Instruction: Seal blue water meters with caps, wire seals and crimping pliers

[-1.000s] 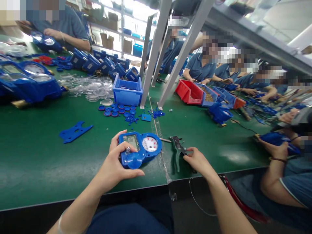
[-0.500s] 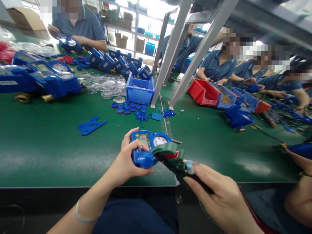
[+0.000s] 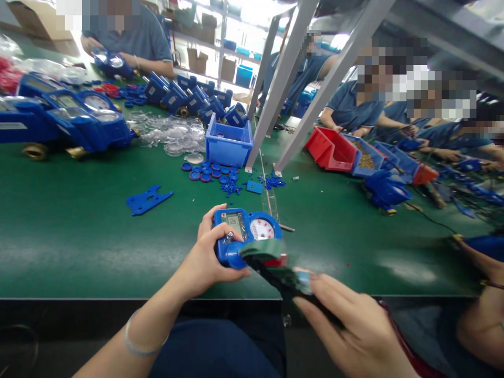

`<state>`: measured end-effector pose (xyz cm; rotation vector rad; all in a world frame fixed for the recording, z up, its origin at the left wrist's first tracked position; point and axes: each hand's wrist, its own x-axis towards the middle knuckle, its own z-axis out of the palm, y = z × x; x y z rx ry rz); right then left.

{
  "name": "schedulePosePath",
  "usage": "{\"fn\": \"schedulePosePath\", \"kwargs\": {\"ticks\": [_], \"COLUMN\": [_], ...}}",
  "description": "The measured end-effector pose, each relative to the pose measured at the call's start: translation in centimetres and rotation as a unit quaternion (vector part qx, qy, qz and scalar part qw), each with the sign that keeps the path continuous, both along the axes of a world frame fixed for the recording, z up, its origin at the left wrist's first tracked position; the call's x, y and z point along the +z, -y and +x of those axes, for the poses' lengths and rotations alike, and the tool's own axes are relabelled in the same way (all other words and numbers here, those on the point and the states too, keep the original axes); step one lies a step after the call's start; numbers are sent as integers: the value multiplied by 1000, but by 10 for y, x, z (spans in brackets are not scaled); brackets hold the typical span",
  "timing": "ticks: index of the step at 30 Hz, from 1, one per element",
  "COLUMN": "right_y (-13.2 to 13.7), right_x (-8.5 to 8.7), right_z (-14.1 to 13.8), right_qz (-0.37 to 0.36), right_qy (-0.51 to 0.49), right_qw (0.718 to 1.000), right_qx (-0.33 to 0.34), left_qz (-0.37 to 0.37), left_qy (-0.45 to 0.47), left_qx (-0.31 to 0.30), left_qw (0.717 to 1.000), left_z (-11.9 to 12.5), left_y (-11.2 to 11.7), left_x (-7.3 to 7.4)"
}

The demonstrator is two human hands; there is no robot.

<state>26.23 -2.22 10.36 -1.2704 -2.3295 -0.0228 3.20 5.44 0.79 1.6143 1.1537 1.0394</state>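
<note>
Left hand (image 3: pixel 205 262) is wrapped round the near-left end of the blue meter (image 3: pixel 248 231), thumb across its front and fingers behind. The meter sits on the green table (image 3: pixel 79 236) near the front edge, face up. Its long axis runs left-right: screen left, dial right. Right hand (image 3: pixel 354 325), blurred, is closed on the green-handled pliers (image 3: pixel 271 260). Their long axis slants up-left, with the head at the meter's near edge. A blue bin (image 3: pixel 228 147) stands well behind.

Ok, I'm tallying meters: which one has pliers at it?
The blue meter in the left hand, near the front of the table; the right hand holds green-handled pliers at it.
</note>
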Motion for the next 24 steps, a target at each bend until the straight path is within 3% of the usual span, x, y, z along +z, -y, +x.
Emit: {"fn": "schedulePosePath", "kwargs": {"ticks": [5,9,13,17,19,21,24], "right_y": [-2,-3,-2,-3,-6,-12,-25], "right_x": [0,0,-2,-3,-2,-4,-24], "right_z": [-1,1,0,-1,6,22,60], "right_qz": [15,-26,9,-40,-48,-81,-189], "right_qy": [-25,2,-22,-6,-42,-115,-203], "right_qw": [1000,1000,1000,999,997,981,919], "right_qx": [-5,-4,-12,-11,-49,-131,-280], "left_qz": [-5,-2,4,3,-8,-21,-40], "left_qy": [1,-6,-6,-4,-1,9,26], "left_qx": [1,-6,-2,1,-4,-8,-11], "left_qw": [1000,1000,1000,1000,1000,1000,999], "left_z": [0,-1,-1,-1,-2,-2,-2], "left_y": [-1,0,0,1,1,1,4], "left_x": [0,1,2,2,2,2,3]}}
